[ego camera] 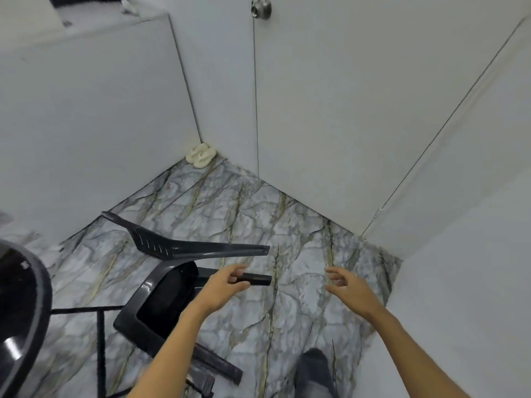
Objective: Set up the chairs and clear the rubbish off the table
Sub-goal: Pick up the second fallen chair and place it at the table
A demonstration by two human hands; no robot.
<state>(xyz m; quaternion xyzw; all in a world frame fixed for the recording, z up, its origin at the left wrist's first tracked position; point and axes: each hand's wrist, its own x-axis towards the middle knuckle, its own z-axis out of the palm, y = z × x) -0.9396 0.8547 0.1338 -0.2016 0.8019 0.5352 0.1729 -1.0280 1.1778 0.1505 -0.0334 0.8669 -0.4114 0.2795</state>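
Note:
A dark grey plastic chair [161, 300] lies tipped over on the marble-patterned floor, its legs pointing right and toward me. My left hand [227, 282] reaches over one of its legs, fingers curled around the leg but not clearly closed on it. My right hand [344, 285] hovers open to the right of the chair, fingers spread, touching nothing. The round black table [31, 297] shows only its edge at the far left; no rubbish is visible on it.
White walls and a door with a metal knob [261, 7] close in the corner ahead. A pair of cream slippers [201, 155] sits in the corner. A black metal frame [99, 334] stands by the table. My socked foot [313, 369] is below.

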